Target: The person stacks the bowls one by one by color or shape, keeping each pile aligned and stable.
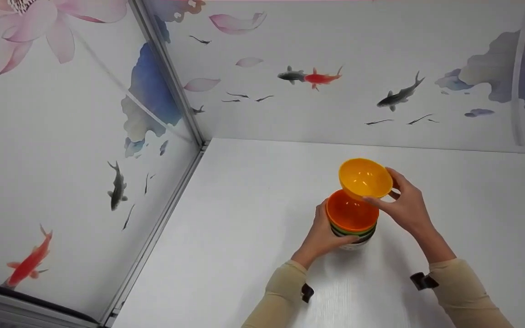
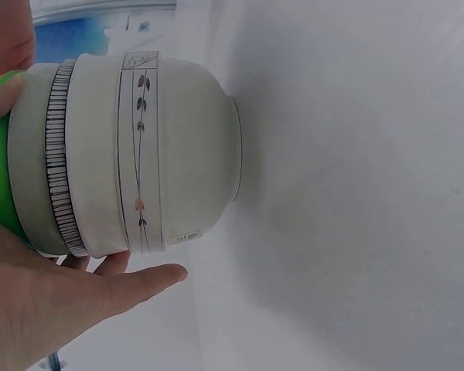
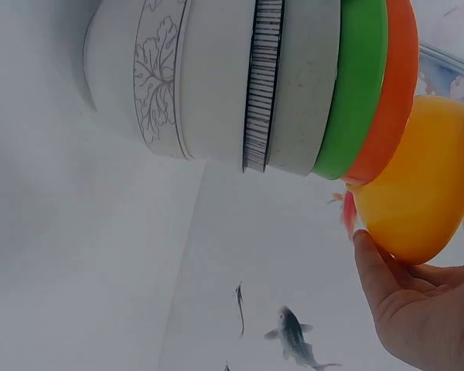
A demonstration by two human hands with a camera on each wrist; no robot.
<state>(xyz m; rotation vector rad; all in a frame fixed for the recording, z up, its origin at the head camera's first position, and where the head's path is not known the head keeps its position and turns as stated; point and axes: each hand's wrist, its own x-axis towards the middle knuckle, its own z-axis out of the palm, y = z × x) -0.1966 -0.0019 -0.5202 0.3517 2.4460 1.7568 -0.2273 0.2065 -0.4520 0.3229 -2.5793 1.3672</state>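
Observation:
A yellow bowl [image 1: 365, 176] is tilted just above and behind an orange bowl [image 1: 352, 213], the top one of a nested stack. My right hand [image 1: 409, 207] holds the yellow bowl by its right side, thumb at the near rim. Around the left and near side of the stack, my left hand [image 1: 322, 234] grips it. Under the orange bowl come a green bowl [image 3: 361, 93], a grey-white bowl [image 3: 305, 93] and pale patterned bowls [image 2: 145, 154], seen side-on in both wrist views. In the right wrist view the yellow bowl's underside overlaps the orange rim; whether they touch I cannot tell.
The stack stands on a white tabletop [image 1: 226, 237]. Behind it rises a white back panel [image 1: 317, 114] printed with fish and petals. A similar side panel [image 1: 71, 146] stands at the left, with a metal edge strip [image 1: 164, 209] along the table.

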